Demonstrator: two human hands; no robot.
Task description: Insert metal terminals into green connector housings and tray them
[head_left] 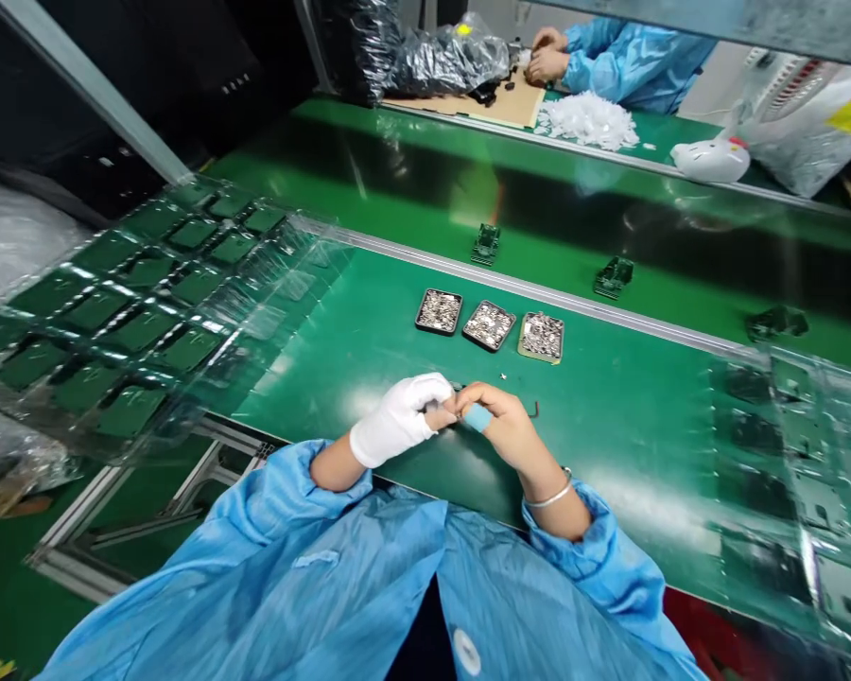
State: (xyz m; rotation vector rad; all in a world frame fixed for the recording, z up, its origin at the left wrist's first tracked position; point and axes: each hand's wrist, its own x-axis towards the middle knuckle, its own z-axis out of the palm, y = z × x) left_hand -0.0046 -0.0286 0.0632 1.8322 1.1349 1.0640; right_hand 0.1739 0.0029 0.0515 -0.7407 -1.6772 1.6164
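Over the green worktop (369,312), my two hands meet close to my body. My left hand (404,416) wears a white glove with the thumb tip bare, and its fingers are curled closed. Bare except for blue tape on the thumb, my right hand (500,421) is pinched against the left. A small dark edge shows between the fingertips, but the rest of what they hold is hidden. Beyond the hands stand a left tray (440,311), a middle tray (489,325) and a right tray (541,336) of small silvery metal parts. One loose silvery piece (503,376) lies before them.
Clear blister trays with green circuit boards (131,405) lie at left; another blister tray (823,506) is at right. Small green board assemblies (486,244) sit beyond the metal rail (539,284). A red hooked piece (536,410) lies near my right hand. A co-worker's hands (547,59) are across.
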